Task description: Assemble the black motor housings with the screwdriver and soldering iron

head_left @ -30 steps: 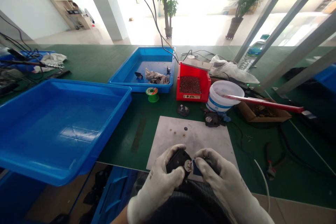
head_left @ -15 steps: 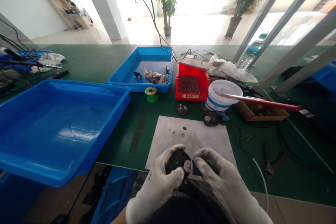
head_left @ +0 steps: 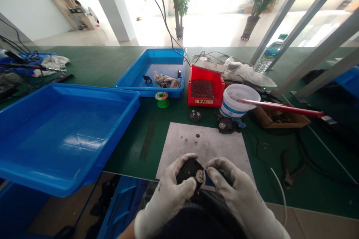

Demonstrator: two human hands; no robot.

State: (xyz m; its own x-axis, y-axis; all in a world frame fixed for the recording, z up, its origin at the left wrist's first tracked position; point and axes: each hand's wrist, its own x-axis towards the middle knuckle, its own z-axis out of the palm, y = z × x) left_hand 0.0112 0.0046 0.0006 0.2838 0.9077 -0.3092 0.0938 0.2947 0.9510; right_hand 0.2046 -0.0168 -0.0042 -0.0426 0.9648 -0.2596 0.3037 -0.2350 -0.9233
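My left hand [head_left: 172, 190], in a white glove, is closed round a black plastic housing [head_left: 187, 170]. On the housing's right side shows a small silver round motor [head_left: 199, 176] with thin wires. Close beside it, my gloved right hand [head_left: 238, 188] pinches a dark flat piece [head_left: 209, 180], mostly hidden by the fingers; its kind is unclear. Both hands are over the near edge of a grey sheet [head_left: 179, 138]. Beyond them on the sheet lie a small dark disc [head_left: 198, 135] and several tiny brass-coloured parts [head_left: 196, 142].
Left stands a large blue tray [head_left: 131, 99]; behind it, another blue tray [head_left: 148, 91] holds crumpled cloth. A red bin [head_left: 193, 101] of brown granules, a white bucket [head_left: 234, 108] with a red-handled tool across it, and a solder spool [head_left: 162, 101] stand ahead. Pliers [head_left: 288, 179] lie right.
The view has shifted slightly. Both hands keep almost the same position and grip, with the housing and the dark piece close together.
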